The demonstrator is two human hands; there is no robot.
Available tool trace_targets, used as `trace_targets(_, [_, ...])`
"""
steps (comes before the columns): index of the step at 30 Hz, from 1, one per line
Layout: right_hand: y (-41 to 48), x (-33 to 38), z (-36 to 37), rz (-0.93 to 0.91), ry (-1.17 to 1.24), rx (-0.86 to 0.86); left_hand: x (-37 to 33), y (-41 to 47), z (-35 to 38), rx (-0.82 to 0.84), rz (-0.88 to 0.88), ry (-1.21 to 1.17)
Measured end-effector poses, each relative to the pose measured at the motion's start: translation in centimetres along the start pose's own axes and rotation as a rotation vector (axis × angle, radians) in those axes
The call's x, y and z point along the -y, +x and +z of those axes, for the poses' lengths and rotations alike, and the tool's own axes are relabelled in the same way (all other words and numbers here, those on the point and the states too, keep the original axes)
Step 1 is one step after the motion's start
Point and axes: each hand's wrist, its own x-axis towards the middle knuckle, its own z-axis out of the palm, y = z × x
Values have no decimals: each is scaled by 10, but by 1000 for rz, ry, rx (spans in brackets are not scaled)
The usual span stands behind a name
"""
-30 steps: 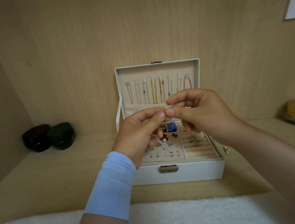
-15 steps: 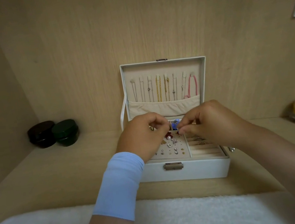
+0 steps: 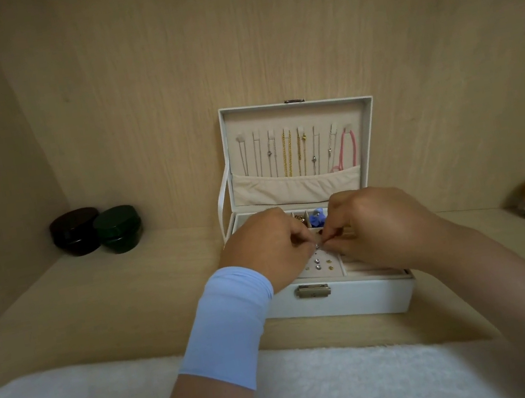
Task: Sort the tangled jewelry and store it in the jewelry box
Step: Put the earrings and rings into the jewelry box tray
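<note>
Lowered since earlier onto the front-left earring pad (image 3: 326, 268) of the jewelry box (image 3: 357, 297), left hand (image 3: 268, 250) and right hand (image 3: 385, 227), fingers curled, together pinch 1 tiny stud (image 3: 317, 247), probably to pin it in.

Two bare forearms reach from the bottom edge toward the centre of the frame. The left hand (image 3: 264, 250) and right hand (image 3: 376, 225) sit knuckles up, side by side — fingers curled, tips nearly touching — both pinching a tiny silvery piece (image 3: 317, 246). A pale blue band (image 3: 228, 326) wraps the left wrist.
</note>
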Motion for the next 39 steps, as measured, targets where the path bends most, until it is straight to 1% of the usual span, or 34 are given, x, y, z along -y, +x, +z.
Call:
trace_targets(3, [0, -2, -5, 24, 57, 99, 1, 0, 1, -9, 14, 10])
trace_targets(4, [1, -5, -7, 50, 127, 110, 1, 0, 1, -17, 23, 8])
trace_targets(6, [0, -17, -17, 139, 296, 77, 0, 2, 2, -42, 42, -21])
trace_targets(7, [-2, -25, -24, 180, 331, 47, -2, 3, 3, -56, 53, -42])
trace_targets(8, [-4, -35, -30, 213, 332, 30, -5, 5, 4, -67, 65, -62])
trace_targets(10, [-10, -52, -38, 258, 312, 66, -12, 12, 5, -71, 88, -76])
trace_targets(12, [-14, -62, -38, 274, 305, 164, -22, 20, 7, -42, 108, -51])
trace_targets(14, [-15, -65, -33, 275, 357, 232, -31, 28, 11, 3, 130, -15])
trace_targets(18, [-12, -64, -23, 267, 436, 261, -37, 42, 16, 106, 140, 55])
trace_targets(20, [-10, -62, -19, 266, 424, 262, -34, 44, 18, 138, 134, 78])
trace_targets(26, [-6, -55, -15, 265, 341, 264, -26, 46, 25, 144, 117, 60])
trace_targets(32, [-9, -44, -17, 208, 139, 232, -28, 46, 25, 138, 133, 80])
trace_targets(36, [-9, -42, -16, 180, 93, 221, -31, 45, 24, 146, 133, 66])
trace_targets(39, [-9, -46, -15, 172, 126, 229, -31, 44, 24, 150, 134, 57])
